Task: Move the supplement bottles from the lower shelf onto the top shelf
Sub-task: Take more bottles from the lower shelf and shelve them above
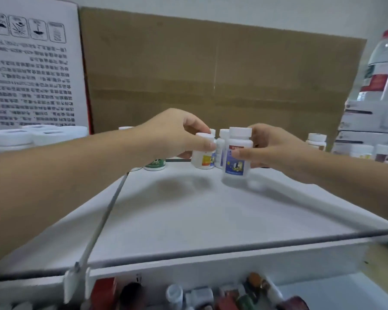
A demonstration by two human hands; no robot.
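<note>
Both hands are out at the far end of the top shelf (188, 215), and each one grasps a supplement bottle. The left hand (177, 133) comes in from the shelf's left side. Its thumb and fingers curl round the cap and shoulder of the yellow-label bottle (203, 156), which stands upright with its base on the shelf's far end. The right hand (271, 148) comes in from the shelf's right side and pinches the blue-label bottle (235, 162) round its body, thumb on the label side.

The coming move seems to turn on how the blue-label bottle lies. Its long axis is nearly upright but leans a little, with the base swung toward the shelf's front edge. It sits a step nearer that edge than the others. Its foot is blurred, so I cannot tell whether it rests on the shelf or hangs just above it. I judge it needs to be squared up and put down before the right hand lets go.

A third white bottle (220, 153) stands between the two held ones. From this view the blue-label bottle overlaps it, so I cannot say whether they touch. A green-label bottle (155, 164) stands at the shelf's far left, behind the left wrist.

Below the top shelf's front edge, the lower shelf (323, 291) holds a blurred crowd of bottles (175, 294). They lie down and back toward the person, well apart from both hands.
</note>
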